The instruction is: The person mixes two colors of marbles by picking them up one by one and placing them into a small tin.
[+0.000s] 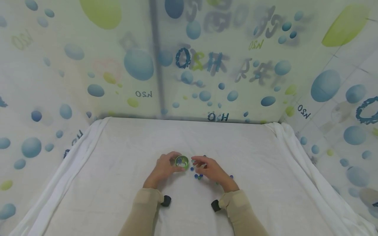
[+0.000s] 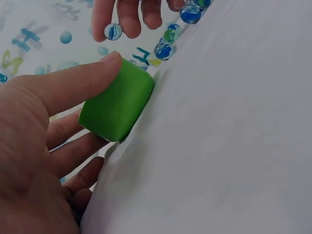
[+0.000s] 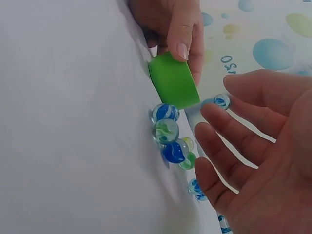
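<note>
A small green cup (image 1: 185,167) stands upright on the white cloth, with some marbles visible inside. My left hand (image 1: 164,167) grips its side, the thumb (image 2: 85,83) on the near wall and fingers behind. To the right of the cup, my right hand (image 1: 210,168) holds a clear marble with blue swirls (image 3: 222,101) at its fingertips, raised off the cloth near the cup. The exact finger contact is partly hidden. Below that hand lie loose blue marbles (image 3: 174,151) and a green-swirled marble (image 3: 166,131), several of them clustered together.
White cloth (image 1: 141,137) covers the table, bunched into folds (image 1: 88,147) along the left and right sides. A curtain (image 1: 189,95) printed with blue and green drops surrounds the table. One blue marble (image 1: 231,177) lies right of my right wrist.
</note>
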The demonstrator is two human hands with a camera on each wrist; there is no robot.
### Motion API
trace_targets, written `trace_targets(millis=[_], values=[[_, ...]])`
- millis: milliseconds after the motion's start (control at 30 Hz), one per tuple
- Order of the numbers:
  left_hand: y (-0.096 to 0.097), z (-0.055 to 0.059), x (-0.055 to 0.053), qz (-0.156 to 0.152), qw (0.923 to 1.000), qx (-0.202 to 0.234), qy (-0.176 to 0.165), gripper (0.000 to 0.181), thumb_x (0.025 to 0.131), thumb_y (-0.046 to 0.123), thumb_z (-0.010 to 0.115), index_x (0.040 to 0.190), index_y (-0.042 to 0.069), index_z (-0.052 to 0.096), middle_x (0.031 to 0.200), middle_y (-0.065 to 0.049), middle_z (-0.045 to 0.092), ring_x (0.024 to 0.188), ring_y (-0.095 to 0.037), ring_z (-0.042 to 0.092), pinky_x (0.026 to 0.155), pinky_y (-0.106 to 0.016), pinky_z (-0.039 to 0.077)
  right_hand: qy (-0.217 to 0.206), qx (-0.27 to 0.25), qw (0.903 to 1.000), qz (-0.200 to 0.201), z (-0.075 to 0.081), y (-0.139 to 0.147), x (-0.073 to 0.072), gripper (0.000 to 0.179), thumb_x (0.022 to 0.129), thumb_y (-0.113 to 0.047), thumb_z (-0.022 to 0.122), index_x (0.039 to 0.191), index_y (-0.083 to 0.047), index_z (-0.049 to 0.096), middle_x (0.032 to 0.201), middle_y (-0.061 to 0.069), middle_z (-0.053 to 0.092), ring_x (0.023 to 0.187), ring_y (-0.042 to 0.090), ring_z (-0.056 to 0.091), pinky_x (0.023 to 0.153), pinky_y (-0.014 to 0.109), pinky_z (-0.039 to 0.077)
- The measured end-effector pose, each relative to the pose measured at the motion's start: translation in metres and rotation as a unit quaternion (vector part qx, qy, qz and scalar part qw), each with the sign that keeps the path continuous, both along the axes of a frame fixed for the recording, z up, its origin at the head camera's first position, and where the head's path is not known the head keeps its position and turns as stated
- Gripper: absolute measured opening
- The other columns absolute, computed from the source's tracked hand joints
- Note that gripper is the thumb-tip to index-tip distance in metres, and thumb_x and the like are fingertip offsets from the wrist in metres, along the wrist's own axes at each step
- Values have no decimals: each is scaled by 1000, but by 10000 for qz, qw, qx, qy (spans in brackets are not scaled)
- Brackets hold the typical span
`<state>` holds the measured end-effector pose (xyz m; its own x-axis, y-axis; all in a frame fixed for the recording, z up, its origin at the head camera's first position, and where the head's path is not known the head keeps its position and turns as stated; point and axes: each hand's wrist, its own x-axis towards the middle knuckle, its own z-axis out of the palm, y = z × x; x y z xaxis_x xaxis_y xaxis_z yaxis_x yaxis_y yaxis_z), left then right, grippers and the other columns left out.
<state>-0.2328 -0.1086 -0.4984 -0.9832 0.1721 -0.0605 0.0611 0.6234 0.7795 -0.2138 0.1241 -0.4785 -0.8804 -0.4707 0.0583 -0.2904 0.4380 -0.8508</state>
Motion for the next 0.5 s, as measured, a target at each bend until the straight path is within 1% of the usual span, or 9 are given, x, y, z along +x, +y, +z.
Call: trace_targets(millis=[200,333,500], values=[[0,-1,-1,-98,9999,-12,100,59,70,34,87,123,25,64,120,-4,59,113,-28,47,98,-53,38,93,-35,9998,155,0,-3,1,49,89,-1,65,137,-5,54,116,9,65,105,24,58,87,40,47],[-1,-2,-1,-151,9997,-10,169,58,70,34,87,123,26,65,121,-4,59,114,-29,46,98,-54,37,158,-99,9994,285,-1,-4,1,52,88,0,65,138,-3,52,117,11,64,107,26,58,88,39,48],[-2,-1,0,-215,9995,18,225,57,70,35,87,122,27,66,124,-4,59,116,-30,45,99,-56,35,217,-182,9985,461,1,-6,3,53,89,1,64,139,-1,49,121,15,63,109,31,57,89,42,48]])
